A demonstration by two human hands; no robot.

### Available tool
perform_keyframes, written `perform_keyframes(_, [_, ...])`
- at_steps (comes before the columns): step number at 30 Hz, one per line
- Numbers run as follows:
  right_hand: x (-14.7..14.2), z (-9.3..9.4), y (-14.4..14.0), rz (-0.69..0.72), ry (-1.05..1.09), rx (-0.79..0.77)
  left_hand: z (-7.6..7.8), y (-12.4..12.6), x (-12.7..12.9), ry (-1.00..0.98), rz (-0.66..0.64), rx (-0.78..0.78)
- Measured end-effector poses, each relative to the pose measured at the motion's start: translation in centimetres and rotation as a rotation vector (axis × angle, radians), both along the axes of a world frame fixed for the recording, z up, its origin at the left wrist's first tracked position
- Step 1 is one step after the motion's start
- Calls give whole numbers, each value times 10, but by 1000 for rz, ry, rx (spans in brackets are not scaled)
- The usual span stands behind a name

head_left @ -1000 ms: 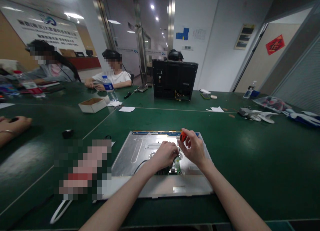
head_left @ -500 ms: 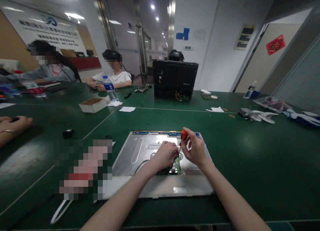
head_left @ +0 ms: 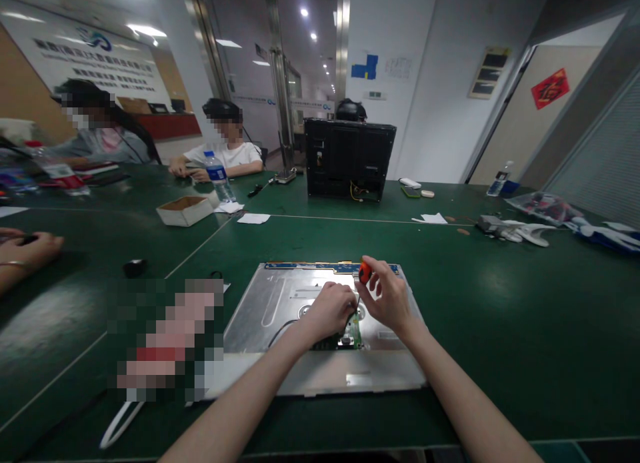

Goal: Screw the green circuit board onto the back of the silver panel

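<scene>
A silver metal display panel (head_left: 320,373) lies flat on the green table in front of me. On it sits a small green circuit board (head_left: 356,333), with a black cable (head_left: 280,329) curving off to the left. My right hand (head_left: 387,296) pinches the orange and black handle of a screwdriver (head_left: 365,271), whose shaft points down toward the board. Beside the shaft, my left hand (head_left: 333,309) is closed low over the board; what its fingers hold is hidden from view. The screwdriver's tip is hidden too.
A black monitor housing (head_left: 350,159) stands at the back. Left of the panel lies a blurred-out pink item (head_left: 175,329). A white box (head_left: 185,211) and a water bottle (head_left: 217,176) stand farther off. Another person's hand (head_left: 37,253) rests at left. White gloves (head_left: 520,231) lie right.
The orange handle has tilted slightly to the left and turned in my right fingers. My left hand stays in place over the board.
</scene>
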State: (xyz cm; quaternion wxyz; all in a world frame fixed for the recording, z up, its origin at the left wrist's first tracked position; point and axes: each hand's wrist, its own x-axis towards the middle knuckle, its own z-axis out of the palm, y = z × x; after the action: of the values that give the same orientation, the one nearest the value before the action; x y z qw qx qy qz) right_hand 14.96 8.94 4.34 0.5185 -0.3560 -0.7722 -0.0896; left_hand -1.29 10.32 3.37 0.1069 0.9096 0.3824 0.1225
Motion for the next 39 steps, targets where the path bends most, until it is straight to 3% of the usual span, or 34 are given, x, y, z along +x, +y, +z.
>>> perform_keyframes(39, [-1, 0, 0, -21, -11, 29, 2, -1, 0, 10, 1, -8])
